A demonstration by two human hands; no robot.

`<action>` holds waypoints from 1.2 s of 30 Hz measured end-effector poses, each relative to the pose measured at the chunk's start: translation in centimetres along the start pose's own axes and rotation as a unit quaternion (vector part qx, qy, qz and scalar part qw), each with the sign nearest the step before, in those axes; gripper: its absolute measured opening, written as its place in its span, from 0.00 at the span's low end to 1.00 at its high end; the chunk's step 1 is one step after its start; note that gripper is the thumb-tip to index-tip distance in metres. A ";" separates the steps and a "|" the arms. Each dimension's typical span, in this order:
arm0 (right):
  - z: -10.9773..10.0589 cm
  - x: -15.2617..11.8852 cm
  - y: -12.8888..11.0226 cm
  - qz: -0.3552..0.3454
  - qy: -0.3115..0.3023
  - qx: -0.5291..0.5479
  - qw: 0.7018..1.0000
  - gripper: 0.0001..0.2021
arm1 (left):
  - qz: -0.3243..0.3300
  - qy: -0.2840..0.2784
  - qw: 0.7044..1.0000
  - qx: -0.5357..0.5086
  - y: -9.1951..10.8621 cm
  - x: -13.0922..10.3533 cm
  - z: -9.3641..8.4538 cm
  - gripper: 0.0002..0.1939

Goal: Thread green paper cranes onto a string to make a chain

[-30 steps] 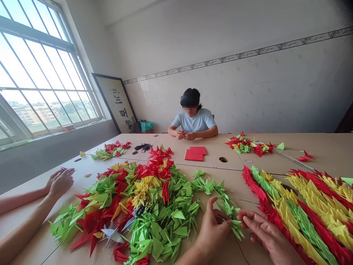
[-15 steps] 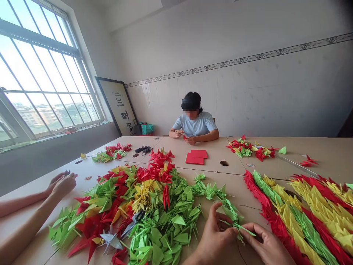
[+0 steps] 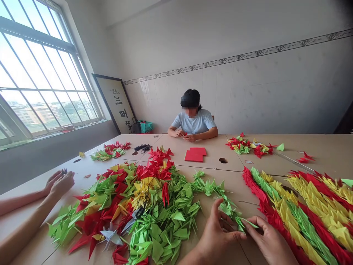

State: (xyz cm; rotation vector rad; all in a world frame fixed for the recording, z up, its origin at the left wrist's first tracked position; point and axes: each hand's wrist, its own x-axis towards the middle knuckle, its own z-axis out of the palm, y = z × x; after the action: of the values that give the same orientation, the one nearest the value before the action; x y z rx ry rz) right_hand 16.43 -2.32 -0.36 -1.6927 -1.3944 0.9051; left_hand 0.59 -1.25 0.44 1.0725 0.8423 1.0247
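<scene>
A strand of folded green paper cranes (image 3: 228, 206) runs from the big pile down to my hands. My left hand (image 3: 217, 232) is curled around its near end, index finger raised, thumb reaching to the lowest crane. Some of its fingers are behind the paper. My right hand (image 3: 266, 235) pinches the pointed tip of the end crane between thumb and forefinger. To the left of my hands lies the heap of green cranes (image 3: 162, 221), mixed with red cranes (image 3: 118, 200) and yellow ones.
Rows of strung red, yellow and green cranes (image 3: 298, 213) lie at right. A co-worker's hands (image 3: 59, 184) hold something small and dark at left. Another person (image 3: 194, 117) folds red paper across the table. Red paper sheets (image 3: 195, 154), black cord (image 3: 143, 148) and a table hole (image 3: 223, 161) lie between.
My hands have shifted slightly right with the strand's end, and my left thumb stretches further out. Across the table, the person's hands have come closer together over the red paper.
</scene>
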 end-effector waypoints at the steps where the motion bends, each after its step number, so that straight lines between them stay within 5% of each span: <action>1: 0.0 0.0 0.0 -0.003 0.004 -0.014 1.000 0.15 | -0.003 -0.002 1.000 -0.003 -0.2 0.1 0.0 0.47; 14: 0.3 -0.3 -0.2 -0.001 0.042 -0.056 0.998 0.15 | 0.044 0.001 0.998 -0.038 0.1 -0.1 0.6 0.34; 22: 0.4 -0.1 0.0 0.006 0.035 -0.008 0.999 0.14 | 0.070 -0.011 0.990 0.120 -0.3 -0.3 0.9 0.35; 29: 0.3 -0.2 -0.2 0.011 0.002 0.063 0.998 0.13 | 0.020 -0.014 0.980 0.200 -1.1 0.0 0.4 0.39; 36: 0.3 -0.4 -0.4 0.021 0.017 0.018 0.999 0.12 | 0.062 -0.061 0.987 0.137 -1.2 0.1 -0.4 0.32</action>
State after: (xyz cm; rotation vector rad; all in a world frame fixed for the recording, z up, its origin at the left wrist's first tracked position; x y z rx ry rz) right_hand 15.97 -2.61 -0.15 -1.7081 -1.3175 0.9137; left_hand 0.54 -1.17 -0.82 1.4214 0.8405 0.9531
